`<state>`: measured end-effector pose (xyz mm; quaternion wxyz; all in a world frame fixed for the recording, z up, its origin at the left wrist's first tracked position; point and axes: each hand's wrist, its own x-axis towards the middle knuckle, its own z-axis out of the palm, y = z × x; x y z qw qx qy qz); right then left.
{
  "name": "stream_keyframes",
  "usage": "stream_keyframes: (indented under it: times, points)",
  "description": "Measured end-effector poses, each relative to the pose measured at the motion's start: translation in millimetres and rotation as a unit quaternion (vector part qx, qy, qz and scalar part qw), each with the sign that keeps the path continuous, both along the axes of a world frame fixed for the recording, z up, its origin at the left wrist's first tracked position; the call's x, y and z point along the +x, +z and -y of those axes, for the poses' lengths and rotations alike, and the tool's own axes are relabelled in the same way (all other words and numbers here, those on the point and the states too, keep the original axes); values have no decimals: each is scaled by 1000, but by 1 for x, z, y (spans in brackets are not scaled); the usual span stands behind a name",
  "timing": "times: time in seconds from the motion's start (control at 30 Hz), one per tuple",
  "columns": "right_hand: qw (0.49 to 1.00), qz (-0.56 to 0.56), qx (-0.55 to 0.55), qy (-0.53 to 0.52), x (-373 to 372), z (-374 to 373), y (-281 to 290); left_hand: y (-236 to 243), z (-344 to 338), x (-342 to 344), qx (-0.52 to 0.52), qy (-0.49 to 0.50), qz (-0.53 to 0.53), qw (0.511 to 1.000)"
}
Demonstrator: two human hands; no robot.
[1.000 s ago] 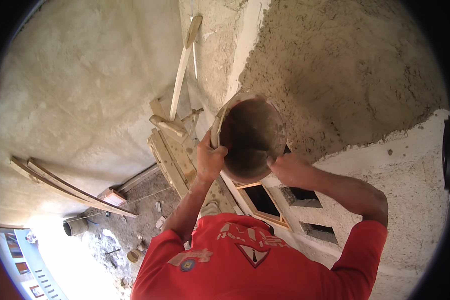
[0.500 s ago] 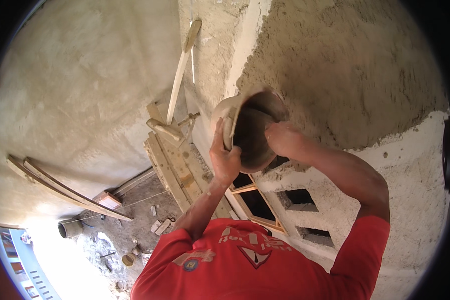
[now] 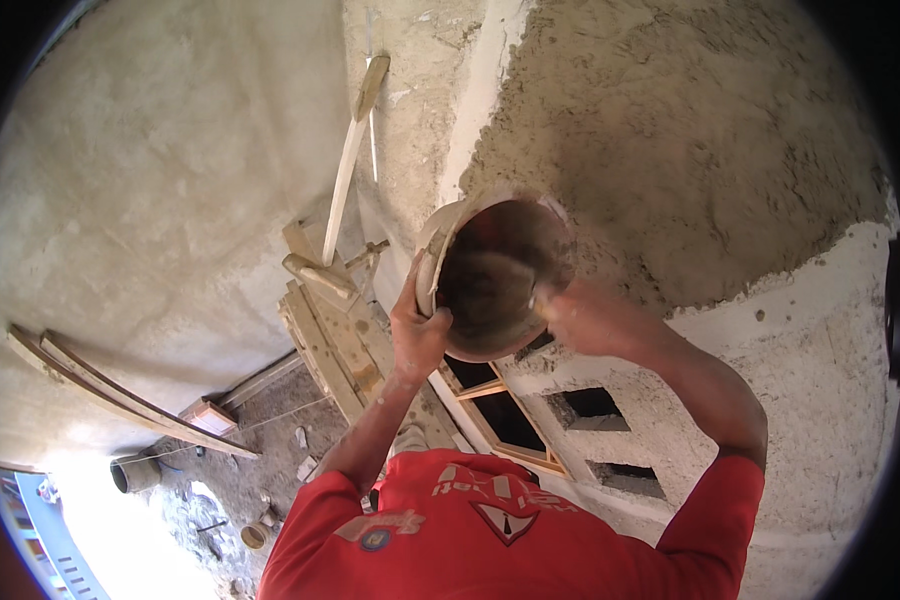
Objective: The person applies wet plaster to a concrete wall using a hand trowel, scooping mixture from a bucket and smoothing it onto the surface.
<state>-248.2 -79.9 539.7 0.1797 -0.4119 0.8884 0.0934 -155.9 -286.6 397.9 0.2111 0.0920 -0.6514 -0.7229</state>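
Round metal pan point(image 3: 500, 275) at frame centre, tilted, dark hollow facing camera, pressed toward rough plaster wall point(image 3: 710, 150). Left hand point(image 3: 418, 335) clamps pan's left rim, fingers wrapped, tips hidden behind rim. Right hand point(image 3: 575, 318) blurred on right rim; finger state cannot be told. Red shirt point(image 3: 490, 530) hides lower body.

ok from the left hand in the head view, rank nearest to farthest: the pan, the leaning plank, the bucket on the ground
1. Pan, gripped at its left rim by the left hand.
2. Leaning plank, up and left against the wall.
3. Bucket, far down-left on the ground.
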Motion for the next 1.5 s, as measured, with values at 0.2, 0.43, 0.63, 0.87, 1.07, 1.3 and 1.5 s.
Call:
stream_keyframes:
  times: [0.2,0.43,0.63,0.87,1.07,1.3,1.5]
  points:
    - [990,-117,60,50,-14,-2,-40,11,-1,-4,20,12,-29,999]
    - [998,-21,16,52,7,-8,-23,-9,2,-5,-17,6,-20,1000]
    - [997,-72,-26,13,-4,-5,-17,8,0,-9,-4,3,-58,998]
    - [999,-11,-38,-3,4,8,-8,14,11,-11,-57,23,-58,996]
    - [974,-223,-15,20,-12,12,23,20,19,-15,-76,6,-22,997]
    - [974,-198,85,64,-1,32,-22,27,11,-33,-81,48,-56,994]
    - [997,-14,-63,-52,-11,18,-63,22,-16,-41,-167,35,-35,985]
